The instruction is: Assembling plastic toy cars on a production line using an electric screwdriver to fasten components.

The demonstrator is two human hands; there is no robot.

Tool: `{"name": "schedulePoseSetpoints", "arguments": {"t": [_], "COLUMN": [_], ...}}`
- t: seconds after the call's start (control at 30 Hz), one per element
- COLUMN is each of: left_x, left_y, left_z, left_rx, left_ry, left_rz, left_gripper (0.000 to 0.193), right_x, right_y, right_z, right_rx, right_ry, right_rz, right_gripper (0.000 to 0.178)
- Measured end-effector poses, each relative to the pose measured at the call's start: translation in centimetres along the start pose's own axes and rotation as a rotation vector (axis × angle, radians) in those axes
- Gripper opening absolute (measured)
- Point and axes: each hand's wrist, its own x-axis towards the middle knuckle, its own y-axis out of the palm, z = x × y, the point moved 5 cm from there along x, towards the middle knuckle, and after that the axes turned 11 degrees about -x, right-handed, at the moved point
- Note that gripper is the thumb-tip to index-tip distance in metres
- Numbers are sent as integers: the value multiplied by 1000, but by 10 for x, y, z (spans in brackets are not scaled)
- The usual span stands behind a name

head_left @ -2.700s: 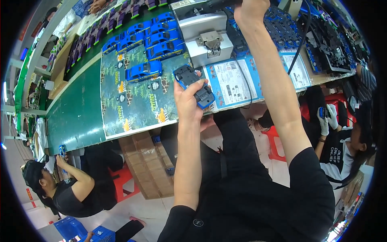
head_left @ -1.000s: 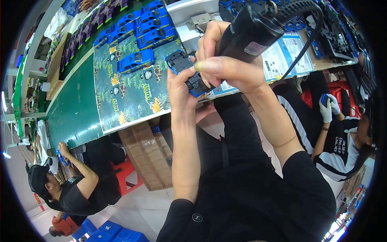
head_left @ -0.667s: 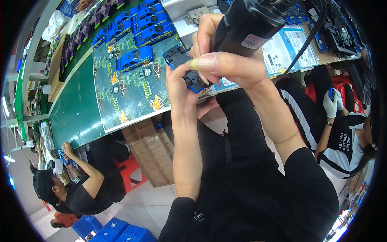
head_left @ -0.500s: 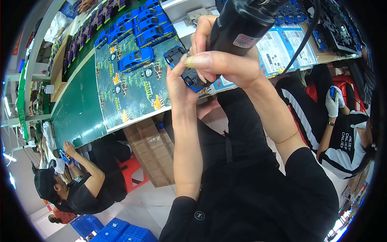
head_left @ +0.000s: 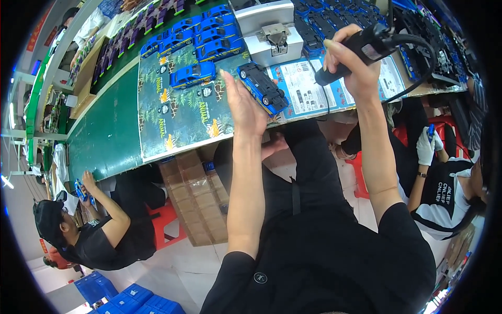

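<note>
A blue toy car [head_left: 262,88], its black underside facing up with the wheels showing, rests tilted against my left hand [head_left: 247,109]. One digit of that hand stretches up along the car's left side; the other fingers are mostly hidden by the car. My right hand [head_left: 361,70] is closed round a black corded power screwdriver [head_left: 355,55], whose nose points down and to the left, apart from the car. Left of my left hand, another blue toy car [head_left: 193,75] stands upright on the printed sheet [head_left: 180,115].
Blue cars [head_left: 217,34] stand in rows behind. A metal fixture [head_left: 274,39] sits at the table's back, with dark car bottoms [head_left: 319,26] beyond. The screwdriver's cable [head_left: 431,57] loops right. Co-workers sit left and right; a cardboard box [head_left: 191,199] is below the table edge.
My right hand and the screwdriver have moved right, away from the toy car, uncovering its underside and the metal fixture. My left hand and the car have shifted slightly right.
</note>
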Motion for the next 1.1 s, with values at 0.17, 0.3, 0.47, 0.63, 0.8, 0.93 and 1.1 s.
{"name": "schedulePoseSetpoints", "arguments": {"t": [0.17, 0.3, 0.47, 0.63, 0.8, 0.93, 1.1], "left_x": [-3, -14, -52, -100, -97, -103, -113], "left_y": [11, 15, 39, 83, 70, 70, 70], "left_z": [0, 3, 23, 92, 207, 283, 347], "left_rx": [-33, 206, 576, 605, 595, 643, 490], "left_ry": [-54, -41, -40, -312, -346, -471, -754], "left_rz": [82, 3, 140, 280, 268, 267, 273], "left_gripper": [62, 37, 75, 88, 87, 83, 83], "right_x": [-5, -3, -56, -180, -272, -294, -338], "right_y": [-10, -15, -48, -72, -101, -147, -210], "right_z": [-19, -18, -21, 1, -4, 7, -17], "right_rx": [-215, -288, -262, -211, -92, -476, -516], "right_ry": [60, 186, 170, 317, 532, 479, 666], "right_rz": [-136, -236, -393, -479, -394, -444, -650], "right_gripper": [21, 48, 55, 27, 40, 51, 52]}}
